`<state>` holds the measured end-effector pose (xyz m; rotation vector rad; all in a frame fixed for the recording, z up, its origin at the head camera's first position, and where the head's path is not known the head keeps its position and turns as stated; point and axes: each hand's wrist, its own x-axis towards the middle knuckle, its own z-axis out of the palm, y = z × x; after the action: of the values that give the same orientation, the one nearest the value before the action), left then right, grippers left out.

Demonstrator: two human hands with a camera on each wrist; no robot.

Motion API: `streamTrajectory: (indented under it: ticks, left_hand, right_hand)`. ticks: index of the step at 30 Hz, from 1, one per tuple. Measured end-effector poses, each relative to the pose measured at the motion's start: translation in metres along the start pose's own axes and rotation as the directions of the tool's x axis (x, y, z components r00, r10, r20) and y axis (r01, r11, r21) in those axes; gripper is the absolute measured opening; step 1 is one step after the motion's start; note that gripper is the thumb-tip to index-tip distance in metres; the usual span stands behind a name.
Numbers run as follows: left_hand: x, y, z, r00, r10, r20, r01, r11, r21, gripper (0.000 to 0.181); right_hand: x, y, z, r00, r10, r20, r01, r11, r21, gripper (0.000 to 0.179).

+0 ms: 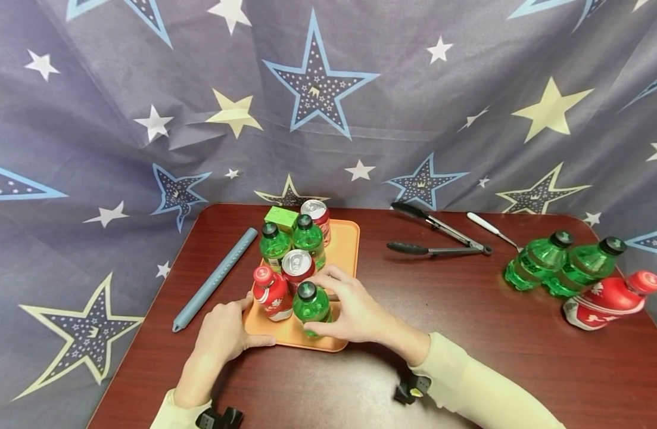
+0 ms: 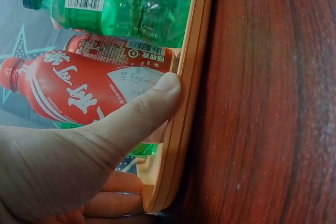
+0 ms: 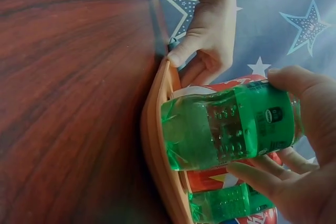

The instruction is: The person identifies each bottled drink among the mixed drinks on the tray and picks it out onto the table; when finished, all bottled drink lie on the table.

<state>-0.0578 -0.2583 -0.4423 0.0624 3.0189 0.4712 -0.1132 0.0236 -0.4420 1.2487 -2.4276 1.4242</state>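
Observation:
An orange tray [image 1: 345,244] stands on the table, loaded with drinks. My left hand [image 1: 219,333] grips its near left corner, the thumb along the front rim and the fingers around the side. At the tray's front, my right hand [image 1: 357,307] holds a green soda bottle [image 3: 226,124] upright between thumb and fingers. Left of that bottle is a red-wrapped bottle [image 1: 273,296], and behind it a red soda can [image 1: 298,266]. Farther back on the tray are two more green bottles [image 1: 308,238], another red can [image 1: 317,215] and a green box [image 1: 281,218].
A blue-grey rod [image 1: 215,279] lies left of the tray. Black-tipped tongs [image 1: 446,238] and a white-handled utensil [image 1: 485,223] lie at the back right. Two green bottles [image 1: 537,262] and a red-wrapped bottle [image 1: 601,301] stand far right. A star-patterned cloth [image 1: 360,107] hangs behind the table.

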Motion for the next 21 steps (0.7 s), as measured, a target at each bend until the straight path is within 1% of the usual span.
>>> streamTrajectory:
  ticks: [6, 11, 18, 21]
  left_hand:
    - [0.001, 0.001, 0.000, 1.000, -0.001, 0.008, 0.001, 1.000, 0.002, 0.111]
    - [0.002, 0.001, 0.000, 1.000, -0.001, 0.016, 0.001, 1.000, 0.002, 0.112]
    - [0.002, 0.000, 0.000, 1.000, -0.008, 0.021, 0.007, 1.000, 0.015, 0.112]
    - [0.002, 0.000, 0.000, 1.000, -0.013, 0.026, 0.012, 1.000, 0.021, 0.113]
  right_hand:
    - [-0.001, 0.006, -0.005, 0.999, -0.043, 0.023, 0.043, 0.999, 0.028, 0.060]
    - [-0.002, 0.008, -0.012, 0.998, -0.047, 0.050, 0.044, 0.997, 0.070, 0.057]
    - [-0.001, 0.009, -0.025, 1.000, -0.012, 0.013, 0.011, 0.998, 0.067, 0.053]
    - [-0.001, 0.008, -0.034, 1.000, 0.000, -0.017, 0.000, 0.999, 0.039, 0.053]
